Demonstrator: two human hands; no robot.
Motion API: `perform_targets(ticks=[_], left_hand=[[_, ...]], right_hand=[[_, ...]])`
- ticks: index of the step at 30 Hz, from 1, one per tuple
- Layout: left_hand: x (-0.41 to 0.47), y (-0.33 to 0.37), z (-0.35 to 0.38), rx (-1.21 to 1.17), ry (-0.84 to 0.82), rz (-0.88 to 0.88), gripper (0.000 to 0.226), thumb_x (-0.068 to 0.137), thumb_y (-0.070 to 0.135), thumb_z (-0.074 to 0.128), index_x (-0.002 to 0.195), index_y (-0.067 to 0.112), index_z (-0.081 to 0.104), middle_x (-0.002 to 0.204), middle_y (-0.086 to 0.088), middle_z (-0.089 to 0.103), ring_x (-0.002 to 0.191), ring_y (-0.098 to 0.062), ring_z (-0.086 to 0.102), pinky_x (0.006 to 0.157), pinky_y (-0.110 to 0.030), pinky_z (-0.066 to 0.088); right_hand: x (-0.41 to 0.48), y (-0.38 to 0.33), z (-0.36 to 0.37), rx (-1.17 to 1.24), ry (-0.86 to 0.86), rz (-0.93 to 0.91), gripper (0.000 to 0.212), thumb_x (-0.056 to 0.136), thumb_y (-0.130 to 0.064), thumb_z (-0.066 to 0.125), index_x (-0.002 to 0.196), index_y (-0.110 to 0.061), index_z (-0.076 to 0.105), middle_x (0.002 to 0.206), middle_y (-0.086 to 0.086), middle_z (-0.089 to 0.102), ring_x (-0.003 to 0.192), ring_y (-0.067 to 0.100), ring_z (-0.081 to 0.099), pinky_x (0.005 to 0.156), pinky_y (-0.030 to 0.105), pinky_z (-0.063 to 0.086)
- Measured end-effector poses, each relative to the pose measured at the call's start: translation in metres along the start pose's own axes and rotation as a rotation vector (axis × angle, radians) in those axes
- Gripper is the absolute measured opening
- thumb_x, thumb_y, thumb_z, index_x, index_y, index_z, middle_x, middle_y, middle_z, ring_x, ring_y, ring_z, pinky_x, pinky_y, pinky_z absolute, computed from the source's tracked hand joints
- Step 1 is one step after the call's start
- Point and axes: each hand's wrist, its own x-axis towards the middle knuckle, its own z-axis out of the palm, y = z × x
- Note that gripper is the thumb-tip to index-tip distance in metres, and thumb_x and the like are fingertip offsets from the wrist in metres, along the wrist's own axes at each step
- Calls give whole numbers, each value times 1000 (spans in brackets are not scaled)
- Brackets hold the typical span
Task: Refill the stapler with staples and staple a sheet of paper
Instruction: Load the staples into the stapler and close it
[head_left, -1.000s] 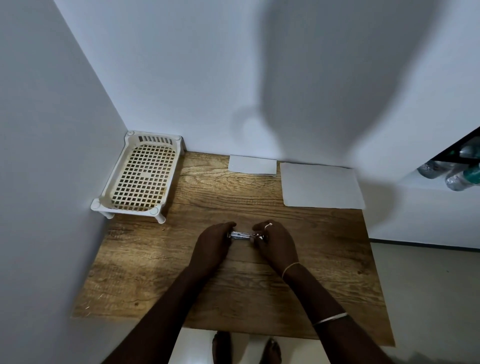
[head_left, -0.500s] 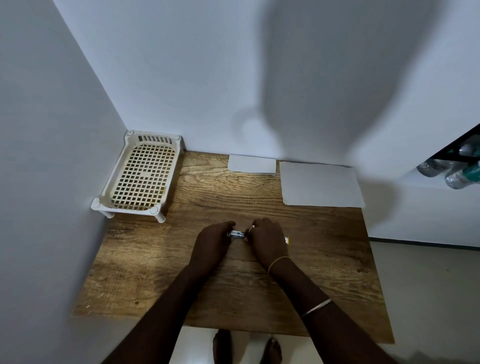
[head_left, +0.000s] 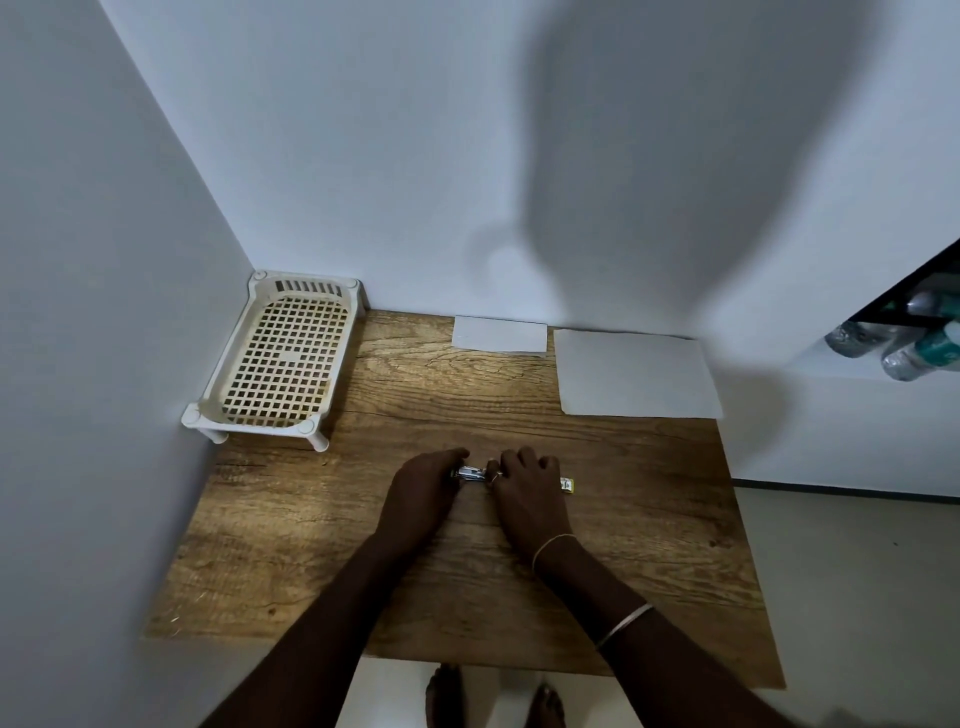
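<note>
A small metal stapler (head_left: 470, 474) lies on the wooden table (head_left: 649, 519) between my two hands. My left hand (head_left: 423, 491) grips its left end. My right hand (head_left: 524, 491) covers its right end, fingers curled over it. A small yellow staple box (head_left: 567, 485) peeks out just right of my right hand. Most of the stapler is hidden under my fingers. A large white sheet of paper (head_left: 636, 371) lies at the back right of the table, and a smaller white paper (head_left: 500, 335) sits by the back wall.
A cream plastic mesh tray (head_left: 283, 358) stands on short legs in the back left corner against the walls. Plastic bottles (head_left: 904, 340) lie on a shelf at the far right. My bare feet (head_left: 493, 699) show below the table's front edge.
My right hand has slid left along the stapler toward my left hand, uncovering the yellow staple box on its right. The left hand has stayed in place.
</note>
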Motion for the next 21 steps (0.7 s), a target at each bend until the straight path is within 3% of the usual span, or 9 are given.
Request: perform_targets(ticks=[7, 11, 12, 14, 16, 21], left_hand=[[-1, 9, -3, -72, 83, 67, 43, 89, 6, 71, 131, 16, 67, 123, -4, 72, 109, -18, 67, 94, -32, 53], [3, 17, -10, -419, 204, -98, 41, 84, 9, 80, 123, 18, 72, 115, 6, 74, 101, 6, 66, 91, -16, 53], [6, 19, -10, -548, 206, -142, 38, 84, 10, 80, 121, 16, 73, 115, 5, 75, 102, 3, 68, 91, -18, 55], [10, 26, -11, -879, 175, -208, 30, 87, 9, 78, 118, 9, 74, 111, -5, 77, 108, -20, 73, 88, -31, 60], [13, 39, -17, -1149, 154, -215, 23, 91, 6, 74, 114, 5, 73, 108, -13, 78, 108, -33, 72, 82, -32, 61], [22, 72, -41, -1379, 213, -185, 23, 95, -1, 65, 105, 16, 77, 111, -15, 77, 102, -30, 75, 82, -32, 61]], right_hand=[[0, 9, -12, 108, 50, 25, 18, 88, -14, 64, 103, -14, 72, 95, 7, 63, 88, 30, 62, 75, 42, 49], [3, 16, -33, 219, 122, 36, 30, 82, -4, 62, 109, -9, 72, 97, 11, 62, 89, 33, 59, 66, 44, 51], [5, 16, -38, 252, 143, 38, 32, 81, 0, 61, 111, -7, 71, 98, 12, 62, 90, 34, 59, 66, 45, 53], [9, 17, -52, 301, 194, 33, 38, 78, 6, 62, 113, -4, 71, 99, 13, 61, 93, 34, 58, 68, 44, 54], [14, 17, -69, 319, 247, 24, 39, 78, 9, 62, 114, -4, 70, 99, 13, 59, 92, 33, 58, 67, 42, 54], [23, 25, -111, 260, 429, -62, 40, 76, 11, 58, 114, -1, 69, 93, 14, 58, 85, 34, 57, 61, 39, 50]])
